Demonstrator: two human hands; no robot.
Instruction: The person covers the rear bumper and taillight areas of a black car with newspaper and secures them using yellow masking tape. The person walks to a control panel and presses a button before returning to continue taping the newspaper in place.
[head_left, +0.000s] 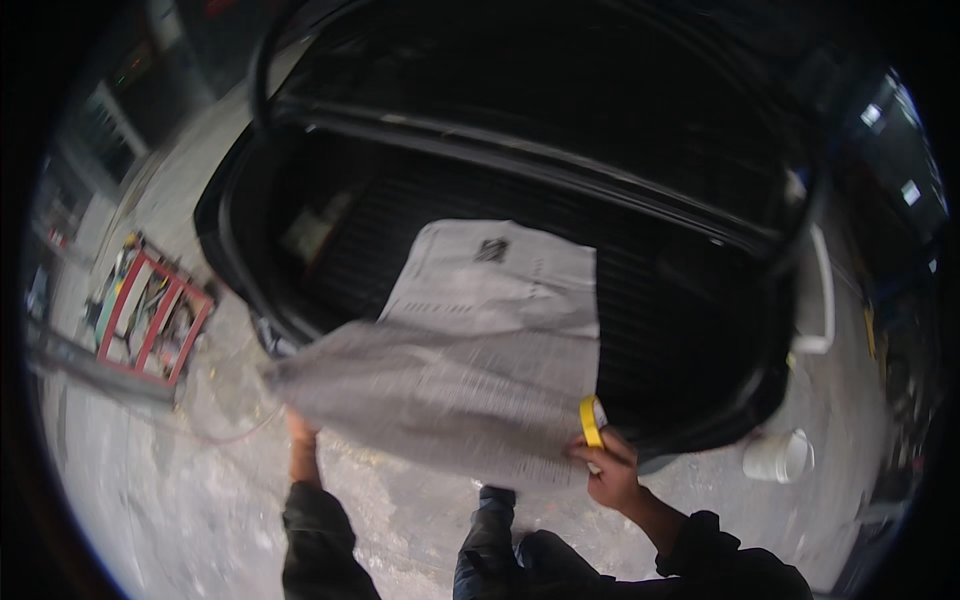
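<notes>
A large printed sheet of newspaper spreads in front of me over the near lip of an open car trunk. Its far part reaches into the trunk, and its near part is blurred. My left hand is at the sheet's left corner, which it holds up; the paper hides most of its fingers. At the near right corner, my right hand is closed on the sheet's edge. A roll of yellow tape is also in that hand, standing up from the fingers.
Left of the car, a red-framed rack full of mixed items stands on the concrete floor. A white bucket is at the right. The raised trunk lid is beyond the opening. My legs are below the sheet.
</notes>
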